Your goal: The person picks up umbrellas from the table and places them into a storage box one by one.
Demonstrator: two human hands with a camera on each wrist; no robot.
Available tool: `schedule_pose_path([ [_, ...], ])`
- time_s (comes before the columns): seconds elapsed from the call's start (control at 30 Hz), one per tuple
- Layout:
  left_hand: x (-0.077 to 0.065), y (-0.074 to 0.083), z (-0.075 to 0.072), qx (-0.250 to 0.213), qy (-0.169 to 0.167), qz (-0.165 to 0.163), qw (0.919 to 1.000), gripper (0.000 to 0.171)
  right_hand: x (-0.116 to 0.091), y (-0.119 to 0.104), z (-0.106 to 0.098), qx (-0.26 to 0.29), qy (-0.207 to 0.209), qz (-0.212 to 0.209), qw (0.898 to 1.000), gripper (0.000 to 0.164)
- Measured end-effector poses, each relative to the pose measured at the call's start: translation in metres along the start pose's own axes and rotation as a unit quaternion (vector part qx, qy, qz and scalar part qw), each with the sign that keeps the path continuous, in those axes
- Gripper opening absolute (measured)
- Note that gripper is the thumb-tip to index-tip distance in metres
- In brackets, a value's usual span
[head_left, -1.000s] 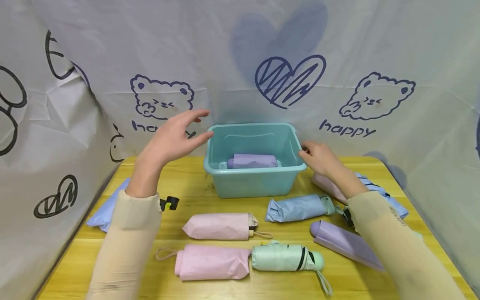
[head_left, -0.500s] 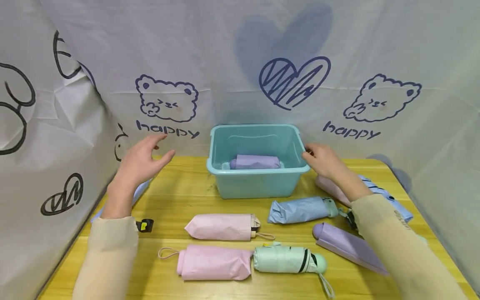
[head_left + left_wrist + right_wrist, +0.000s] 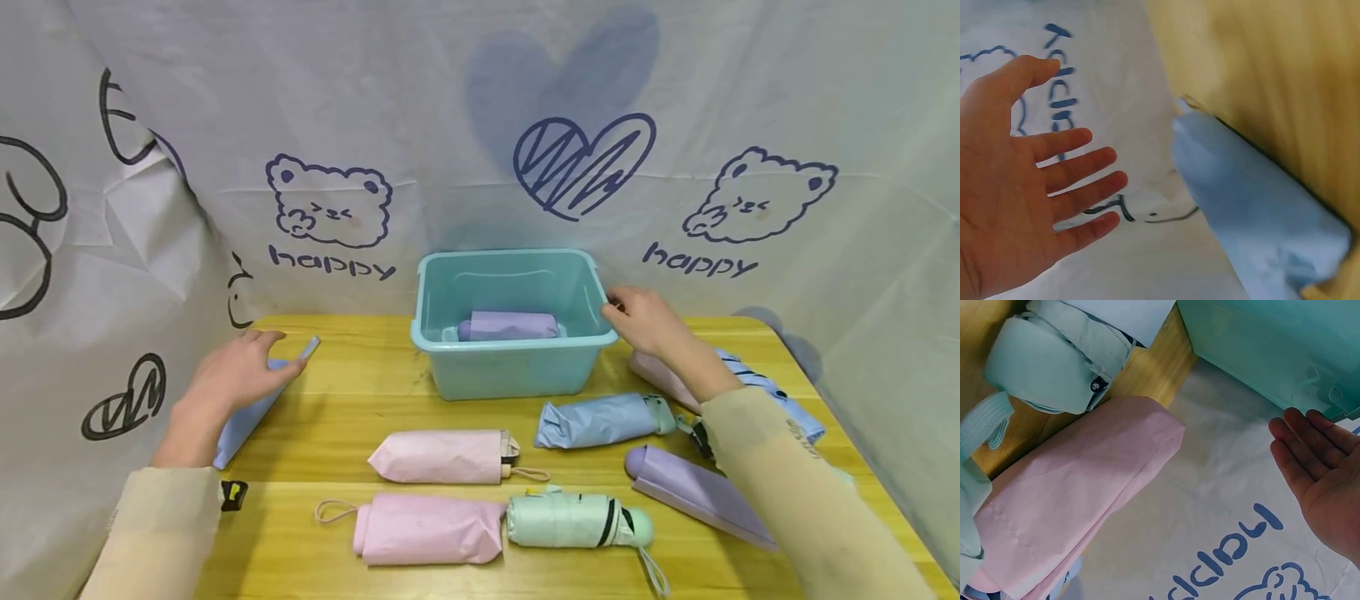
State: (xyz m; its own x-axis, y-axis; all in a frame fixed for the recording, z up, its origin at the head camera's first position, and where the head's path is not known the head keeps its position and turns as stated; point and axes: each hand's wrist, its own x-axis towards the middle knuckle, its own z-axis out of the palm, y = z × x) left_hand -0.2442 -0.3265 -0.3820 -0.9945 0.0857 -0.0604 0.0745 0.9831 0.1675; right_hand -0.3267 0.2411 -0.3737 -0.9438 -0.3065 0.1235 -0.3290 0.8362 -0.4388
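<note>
1. A blue umbrella [image 3: 247, 427] along the left edge of the tabletop [image 3: 352, 375] is being partly hidden by the left hand [image 3: 232, 375] in the head view.
2. In the left wrist view, its spread fingers [image 3: 1079, 167] are being shown apart from the umbrella's smooth, crease-ended cover.
3. A teal bin [image 3: 513, 371] is being touched by the right hand [image 3: 648, 321], fingers extended.

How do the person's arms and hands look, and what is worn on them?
The left sleeve and the right sleeve are both long and cream-coloured, with wide cuffs. Small dark lettering, too small to read, is printed on the right one. A black device with a yellow mark sticks out beside the left cuff. The left hand and right hand wear no gloves.
</note>
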Motion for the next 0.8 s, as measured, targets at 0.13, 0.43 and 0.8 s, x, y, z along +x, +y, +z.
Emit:
schedule_pose_path([
  [0.13, -0.003, -0.013, 0.006, 0.021, -0.033, -0.012, 0.9992, 0.086, 0.001, 0.001, 0.002, -0.002, 0.006, -0.001, 1.0, 0.048],
  [0.43, -0.007, -0.036, 0.019, 0.021, -0.099, -0.038, 0.9941, 0.1, 0.0, 0.0, 0.002, -0.008, 0.008, -0.006, 1.0, 0.047],
  [0.8, -0.003, -0.049, 0.029, 0.018, -0.114, -0.042, 0.9925, 0.102, -0.001, -0.001, 0.0, -0.012, 0.0, 0.004, 1.0, 0.047],
])
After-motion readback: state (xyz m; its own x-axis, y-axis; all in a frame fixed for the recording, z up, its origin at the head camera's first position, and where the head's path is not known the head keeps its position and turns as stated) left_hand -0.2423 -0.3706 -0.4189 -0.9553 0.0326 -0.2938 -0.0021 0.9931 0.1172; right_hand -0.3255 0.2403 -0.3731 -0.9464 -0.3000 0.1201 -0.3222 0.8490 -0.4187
